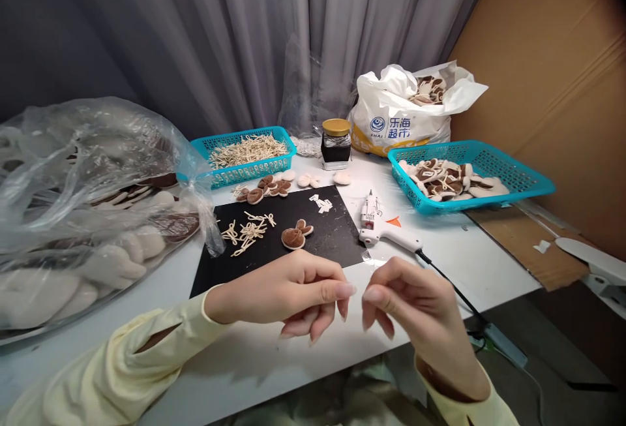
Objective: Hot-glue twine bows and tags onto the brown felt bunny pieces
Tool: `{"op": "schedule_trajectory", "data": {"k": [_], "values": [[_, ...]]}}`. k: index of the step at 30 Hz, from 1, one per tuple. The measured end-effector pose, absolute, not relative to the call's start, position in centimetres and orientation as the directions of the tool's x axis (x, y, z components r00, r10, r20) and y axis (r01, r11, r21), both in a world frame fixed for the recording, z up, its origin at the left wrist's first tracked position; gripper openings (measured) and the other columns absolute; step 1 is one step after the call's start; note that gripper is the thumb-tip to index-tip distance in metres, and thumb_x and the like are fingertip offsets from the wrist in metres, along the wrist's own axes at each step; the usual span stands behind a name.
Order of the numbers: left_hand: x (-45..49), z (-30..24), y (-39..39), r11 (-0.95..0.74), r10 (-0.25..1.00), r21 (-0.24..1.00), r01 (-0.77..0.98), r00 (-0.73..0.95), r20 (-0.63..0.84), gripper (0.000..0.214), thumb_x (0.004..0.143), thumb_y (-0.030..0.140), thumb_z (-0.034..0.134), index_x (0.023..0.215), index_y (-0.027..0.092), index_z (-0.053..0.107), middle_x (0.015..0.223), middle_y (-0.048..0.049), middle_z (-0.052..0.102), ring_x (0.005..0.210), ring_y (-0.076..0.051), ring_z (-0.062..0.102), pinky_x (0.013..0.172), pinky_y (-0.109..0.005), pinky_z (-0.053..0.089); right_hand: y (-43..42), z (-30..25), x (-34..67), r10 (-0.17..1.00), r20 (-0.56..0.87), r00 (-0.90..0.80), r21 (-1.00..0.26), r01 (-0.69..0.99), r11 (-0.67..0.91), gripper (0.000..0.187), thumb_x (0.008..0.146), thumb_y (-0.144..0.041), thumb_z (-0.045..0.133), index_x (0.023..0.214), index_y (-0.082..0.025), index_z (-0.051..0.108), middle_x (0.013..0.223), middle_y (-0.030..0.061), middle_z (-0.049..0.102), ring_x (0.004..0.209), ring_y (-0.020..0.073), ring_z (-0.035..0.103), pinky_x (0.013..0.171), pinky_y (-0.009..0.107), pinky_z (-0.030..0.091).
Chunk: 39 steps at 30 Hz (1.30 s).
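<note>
Over the front of the table, my left hand [308, 295] and my right hand [415, 308] face each other with a small gap between. On each, the thumb presses against the bent index finger; anything pinched there is too small to make out. Just beyond my left hand, a brown fuzzy bunny-head-shaped piece [293, 238] lies on a black mat [327, 237]. Several cream cord bows [252, 233] lie to its left, and small white labels [320, 203] are at the mat's far side. A white glue gun [386, 227] rests beyond my right hand, nozzle pointing away.
A teal basket [244, 175] of cord bows stands behind the mat; another teal basket [518, 197] holds plush pieces at right. Clear plastic bags [112, 152] of plush pieces fill the left. A yellow-lidded jar [336, 142] and a white shopping bag [401, 119] stand at the back.
</note>
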<state>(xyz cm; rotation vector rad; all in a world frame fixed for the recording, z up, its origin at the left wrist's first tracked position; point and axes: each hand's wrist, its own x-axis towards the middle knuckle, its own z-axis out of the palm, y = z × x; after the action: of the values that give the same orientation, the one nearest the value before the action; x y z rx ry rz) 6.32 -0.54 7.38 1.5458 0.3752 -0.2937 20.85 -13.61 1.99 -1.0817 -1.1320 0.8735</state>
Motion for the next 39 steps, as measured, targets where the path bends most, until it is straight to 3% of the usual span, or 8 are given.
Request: {"op": "schedule_trajectory", "data": {"k": [4,7,13,17,24,27,33,39], "values": [[6.3,7.6,-0.4,0.075,0.107,0.909,0.411,0.903,-0.417,0.031,0.091,0.037,0.043,0.079,0.012,0.057,0.049,0.0031,0.055,0.03,-0.002,0.035,0.032,-0.013,0.024,-13.6,2.1,21.5,0.942,0.247,0.228,-0.968,0.007,0.252,0.017,0.086,-0.025,0.056,0.072,-0.018,0.057,0.058,0.0016,0.063,0.038,0.0082,0.047,0.037,0.021,0.039],[6.4,7.8,-0.4,0.072,0.149,0.895,0.439,0.883,-0.445,0.033,0.091,0.037,0.042,0.084,0.011,0.061,0.049,0.0023,0.057,0.029,-0.002,0.035,0.031,-0.013,0.023,-13.4,2.1,21.3,0.921,0.318,0.223,-0.941,0.189,0.279,0.015,0.087,-0.022,0.054,0.074,-0.018,0.06,0.064,0.0022,0.064,0.041,0.0098,0.053,0.042,0.022,0.045],[6.7,8.1,-0.6,0.134,0.158,0.873,0.47,0.859,-0.487,0.039,0.092,0.04,0.038,0.089,0.01,0.063,0.05,-0.0004,0.059,0.028,-0.003,0.036,0.028,-0.014,0.017,-13.0,1.6,20.0,0.79,0.579,0.202,-0.678,0.656,0.33,0.008,0.085,-0.013,0.056,0.081,-0.018,0.061,0.056,0.0,0.064,0.043,0.0102,0.058,0.046,0.018,0.043],[6.7,8.2,-0.8,0.107,0.159,0.861,0.497,0.846,-0.508,0.037,0.091,0.041,0.04,0.087,0.011,0.062,0.05,-0.0001,0.06,0.028,-0.004,0.037,0.029,-0.014,0.018,-13.0,1.3,19.8,0.787,0.603,0.13,-0.583,0.744,0.325,0.02,0.088,-0.008,0.042,0.078,-0.017,0.057,0.053,0.0015,0.06,0.044,0.011,0.055,0.045,0.021,0.04],[5.9,7.8,-0.4,-0.039,0.001,0.885,0.463,0.886,-0.464,0.03,0.091,0.032,0.044,0.107,0.015,0.063,0.055,-0.0006,0.063,0.031,-0.003,0.038,0.035,-0.014,0.03,-13.0,1.5,21.3,0.922,0.281,0.264,-0.947,0.23,0.223,0.022,0.088,-0.029,0.051,0.07,-0.018,0.055,0.054,-0.001,0.056,0.036,0.0082,0.047,0.037,0.021,0.037],[5.8,7.7,-0.2,-0.085,-0.054,0.896,0.435,0.896,-0.44,0.031,0.091,0.028,0.043,0.115,0.018,0.061,0.059,-0.0021,0.066,0.032,-0.004,0.038,0.04,-0.015,0.036,-12.9,1.7,21.8,0.938,0.2,0.282,-0.979,0.105,0.177,0.021,0.087,-0.033,0.054,0.073,-0.017,0.058,0.06,0.0009,0.062,0.04,0.0099,0.054,0.04,0.022,0.043],[5.9,7.9,-0.4,-0.23,-0.03,0.873,0.43,0.894,-0.448,0.031,0.092,0.028,0.04,0.105,0.017,0.066,0.069,-0.005,0.07,0.032,-0.004,0.038,0.043,-0.017,0.037,-12.8,2.0,21.4,0.994,0.11,0.002,-0.991,0.079,0.109,0.028,0.087,-0.036,0.054,0.076,-0.015,0.067,0.059,0.0022,0.064,0.049,0.0127,0.064,0.046,0.02,0.048],[5.9,8.1,-0.6,-0.404,-0.068,0.846,0.347,0.911,-0.406,0.021,0.087,0.023,0.051,0.094,0.017,0.069,0.055,0.001,0.061,0.036,-0.005,0.04,0.044,-0.016,0.036,-12.5,1.6,20.9,0.999,0.01,-0.036,-0.996,-0.084,0.007,0.027,0.072,-0.039,0.07,0.066,-0.014,0.065,0.057,0.003,0.066,0.044,0.0125,0.062,0.041,0.02,0.046]]}}
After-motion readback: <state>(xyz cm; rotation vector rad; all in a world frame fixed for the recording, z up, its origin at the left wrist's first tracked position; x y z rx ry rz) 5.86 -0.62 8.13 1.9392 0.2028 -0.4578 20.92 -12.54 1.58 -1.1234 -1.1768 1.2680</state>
